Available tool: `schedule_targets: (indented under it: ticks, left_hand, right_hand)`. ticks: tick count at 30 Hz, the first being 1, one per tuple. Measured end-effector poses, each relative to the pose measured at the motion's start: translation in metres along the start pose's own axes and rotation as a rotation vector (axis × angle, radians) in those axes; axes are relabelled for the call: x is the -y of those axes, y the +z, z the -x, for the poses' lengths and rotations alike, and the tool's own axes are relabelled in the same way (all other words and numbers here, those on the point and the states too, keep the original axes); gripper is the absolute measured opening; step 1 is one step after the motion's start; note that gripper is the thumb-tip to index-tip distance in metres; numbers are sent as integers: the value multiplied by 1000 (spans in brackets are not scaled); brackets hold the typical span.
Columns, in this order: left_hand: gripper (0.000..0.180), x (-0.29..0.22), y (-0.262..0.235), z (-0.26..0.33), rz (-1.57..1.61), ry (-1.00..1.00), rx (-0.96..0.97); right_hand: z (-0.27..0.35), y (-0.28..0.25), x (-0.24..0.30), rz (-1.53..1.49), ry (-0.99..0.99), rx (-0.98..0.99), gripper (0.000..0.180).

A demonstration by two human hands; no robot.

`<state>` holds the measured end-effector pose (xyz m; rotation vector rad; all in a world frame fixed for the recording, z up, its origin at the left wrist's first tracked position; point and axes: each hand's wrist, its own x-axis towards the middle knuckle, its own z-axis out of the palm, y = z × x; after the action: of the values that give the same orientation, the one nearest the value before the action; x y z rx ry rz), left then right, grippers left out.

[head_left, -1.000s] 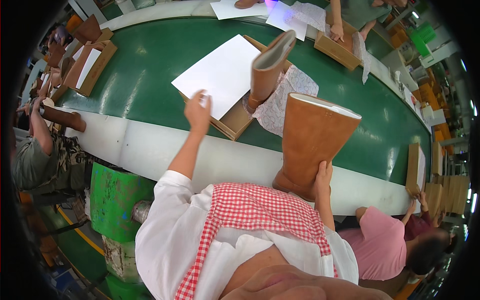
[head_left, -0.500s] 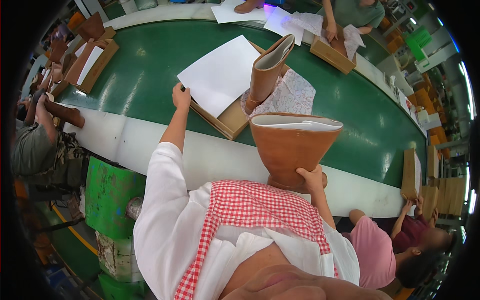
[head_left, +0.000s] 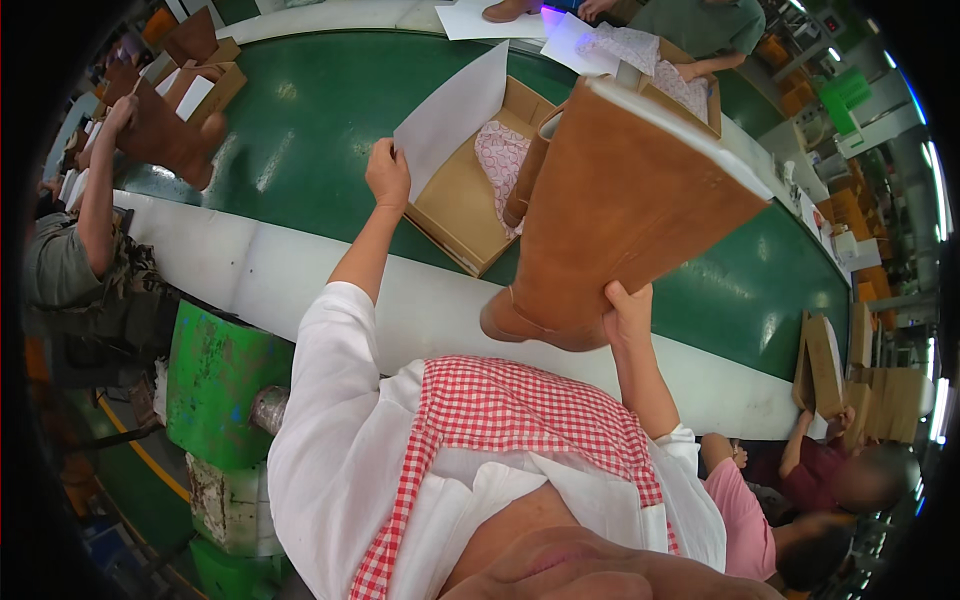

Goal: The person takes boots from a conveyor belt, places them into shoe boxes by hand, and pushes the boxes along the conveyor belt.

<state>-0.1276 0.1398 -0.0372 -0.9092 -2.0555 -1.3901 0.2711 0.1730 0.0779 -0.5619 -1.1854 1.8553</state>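
Observation:
My right hand (head_left: 630,315) is closed round the foot end of a tall brown boot (head_left: 630,210), held tilted above the near side of the belt, with white stuffing at its top. My left hand (head_left: 388,175) grips the near edge of a white sheet (head_left: 458,118), which stands raised at the left side of an open cardboard box (head_left: 445,238). Inside the box lies patterned tissue paper (head_left: 500,158). A second brown boot (head_left: 528,180) shows partly at the box's right, mostly hidden behind the held one.
A green belt (head_left: 310,130) curves across, with a white ledge (head_left: 270,255) on my side. At the left a co-worker lifts a brown boot (head_left: 165,140) near boxes. Across, another co-worker's hand rests by a box with tissue (head_left: 685,85). A green machine (head_left: 225,385) stands at my left.
My right hand has raised and tilted the boot. The white sheet has swung up leftwards with my left hand, uncovering the box's inside. The co-worker at left has lifted a boot.

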Motion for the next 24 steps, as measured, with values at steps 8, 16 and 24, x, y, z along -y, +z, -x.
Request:
schedule_targets:
  ticks: [8, 16, 24]
  left_hand:
    - [35, 51, -20, 13, -62, -495, 150]
    - [96, -11, -144, -12, 1636, -517, 621]
    - [67, -82, -177, 26, 988, -644, 362]
  right_hand:
    - [-76, 107, -1, -99, -58, 391, 74]
    - [-132, 169, -37, -157, 115, 563, 58]
    - [-94, 199, -69, 291, -151, 489, 71]
